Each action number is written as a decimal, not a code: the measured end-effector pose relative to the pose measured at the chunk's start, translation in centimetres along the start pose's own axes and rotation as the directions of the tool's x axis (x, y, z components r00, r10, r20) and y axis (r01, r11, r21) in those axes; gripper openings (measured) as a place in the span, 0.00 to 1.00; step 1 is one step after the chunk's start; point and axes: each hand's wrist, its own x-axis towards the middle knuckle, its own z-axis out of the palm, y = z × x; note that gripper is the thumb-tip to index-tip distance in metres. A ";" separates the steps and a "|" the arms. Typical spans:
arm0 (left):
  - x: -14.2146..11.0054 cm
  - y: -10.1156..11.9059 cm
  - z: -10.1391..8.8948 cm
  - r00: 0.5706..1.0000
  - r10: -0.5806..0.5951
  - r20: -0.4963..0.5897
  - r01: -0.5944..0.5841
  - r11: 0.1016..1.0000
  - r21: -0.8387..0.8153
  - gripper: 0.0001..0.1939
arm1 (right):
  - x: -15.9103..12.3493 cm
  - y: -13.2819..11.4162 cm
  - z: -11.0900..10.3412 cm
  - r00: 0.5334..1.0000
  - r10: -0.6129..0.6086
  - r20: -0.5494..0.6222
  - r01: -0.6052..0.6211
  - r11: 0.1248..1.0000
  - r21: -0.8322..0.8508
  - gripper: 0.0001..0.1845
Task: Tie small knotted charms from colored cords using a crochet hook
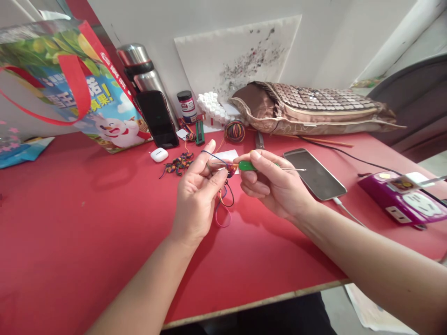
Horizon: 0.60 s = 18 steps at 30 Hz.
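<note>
Between thumb and fingers, my left hand (197, 197) pinches a small multicoloured crochet piece (231, 169). A dark blue strand of yarn (213, 155) runs over its raised index finger. My right hand (270, 179) grips a crochet hook (247, 166) by its green handle. One thin metal end points left into the piece, and another sticks out to the right past my fingers. Loose loops of yarn (223, 222) hang below the piece. Behind my hands sits a ball of multicoloured yarn (234, 131), and a crocheted bundle (179, 164) lies to the left.
On the red table (87, 232) stand a gift bag (115, 125), a steel thermos (150, 79) and an upright phone (158, 118). An earbud case (159, 155) lies before them. To the right are a charging phone (314, 173), a purple power strip (401, 197) and a brown cushion (314, 109).
</note>
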 end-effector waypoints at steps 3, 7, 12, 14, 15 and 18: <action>0.1 0.1 -0.1 1.000 0.022 0.004 -0.022 0.999 0.038 0.21 | 0.1 0.0 0.0 1.000 0.026 -0.006 -0.026 1.000 0.010 0.12; 0.3 0.2 -0.2 0.998 0.055 -0.019 -0.053 0.996 0.071 0.25 | 0.0 0.0 0.2 0.999 0.041 0.002 -0.041 0.999 -0.009 0.14; 0.2 0.1 0.1 0.997 0.039 -0.061 -0.036 0.998 0.054 0.27 | -0.2 0.4 0.5 0.998 -0.008 -0.060 0.007 1.000 -0.025 0.15; 0.0 -0.1 0.3 0.996 0.016 -0.093 -0.011 0.998 0.057 0.28 | -0.2 0.8 0.5 0.996 -0.027 -0.088 0.023 0.999 -0.044 0.16; -0.1 -0.2 0.4 0.994 0.009 -0.109 -0.002 0.998 0.065 0.29 | -0.2 0.9 0.4 0.995 -0.048 -0.092 0.041 0.997 -0.072 0.16; -0.3 -0.5 0.6 0.988 0.013 -0.157 0.003 0.995 0.104 0.33 | -0.4 1.4 0.4 0.982 -0.170 -0.079 0.145 0.956 -0.257 0.17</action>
